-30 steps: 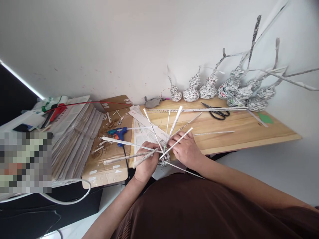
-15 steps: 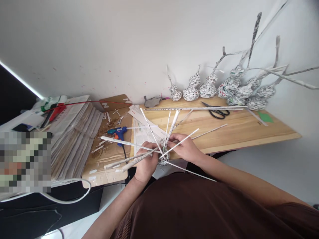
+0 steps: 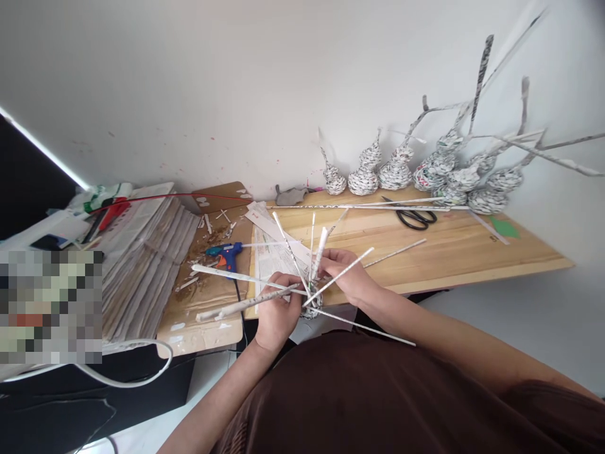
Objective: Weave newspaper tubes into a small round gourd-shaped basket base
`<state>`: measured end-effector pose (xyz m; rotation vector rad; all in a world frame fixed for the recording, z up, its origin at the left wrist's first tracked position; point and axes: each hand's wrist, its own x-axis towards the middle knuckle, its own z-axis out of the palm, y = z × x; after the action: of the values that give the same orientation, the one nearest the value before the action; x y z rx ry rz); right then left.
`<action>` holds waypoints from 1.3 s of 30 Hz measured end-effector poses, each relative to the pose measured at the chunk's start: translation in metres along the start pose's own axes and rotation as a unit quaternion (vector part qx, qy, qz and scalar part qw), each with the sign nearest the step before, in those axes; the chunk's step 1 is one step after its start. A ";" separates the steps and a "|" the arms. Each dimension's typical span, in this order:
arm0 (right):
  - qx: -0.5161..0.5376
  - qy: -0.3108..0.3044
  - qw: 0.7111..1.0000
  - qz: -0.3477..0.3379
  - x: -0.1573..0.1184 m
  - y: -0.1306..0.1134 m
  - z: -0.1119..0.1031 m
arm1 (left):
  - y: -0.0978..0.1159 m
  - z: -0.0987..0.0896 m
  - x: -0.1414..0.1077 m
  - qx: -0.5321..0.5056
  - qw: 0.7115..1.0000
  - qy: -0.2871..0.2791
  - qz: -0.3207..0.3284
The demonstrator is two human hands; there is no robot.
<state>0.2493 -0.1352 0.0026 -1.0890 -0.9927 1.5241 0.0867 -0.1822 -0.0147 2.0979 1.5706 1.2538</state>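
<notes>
A small woven paper piece (image 3: 312,308), with several thin rolled-paper sticks fanning out of it, is held between my hands at the table's front edge. My left hand (image 3: 280,310) is closed round its left side, beside the long sticks that point left. On the right, my right hand (image 3: 341,272) pinches at the base of an upright paper stick (image 3: 319,252). Its fingertips are partly hidden behind the sticks.
Several woven paper gourds (image 3: 363,181) line the wall at the back right. Black scissors (image 3: 416,218) and long paper sticks lie before them. A blue glue gun (image 3: 230,255) rests on cardboard (image 3: 203,337) at left, beside stacked newspapers (image 3: 146,265).
The upright stick at my right hand has tilted and sits slightly lower. The sticks pointing left have come closer together. The view has shifted slightly.
</notes>
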 end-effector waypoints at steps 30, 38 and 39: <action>-0.196 -0.072 0.955 -0.212 -0.020 -0.005 -0.004 | 0.002 0.003 0.000 -0.006 1.000 0.006 -0.013; -0.271 -0.040 0.938 -0.215 -0.014 -0.007 0.004 | 0.003 0.007 -0.002 -0.001 1.000 0.008 0.001; -0.273 -0.044 0.935 -0.222 -0.013 -0.006 0.004 | 0.004 0.007 -0.001 0.003 1.000 0.006 0.003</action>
<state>0.2484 -0.1468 0.0114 -1.0707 -1.6637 0.9519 0.0944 -0.1828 -0.0173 2.1039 1.5769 1.2671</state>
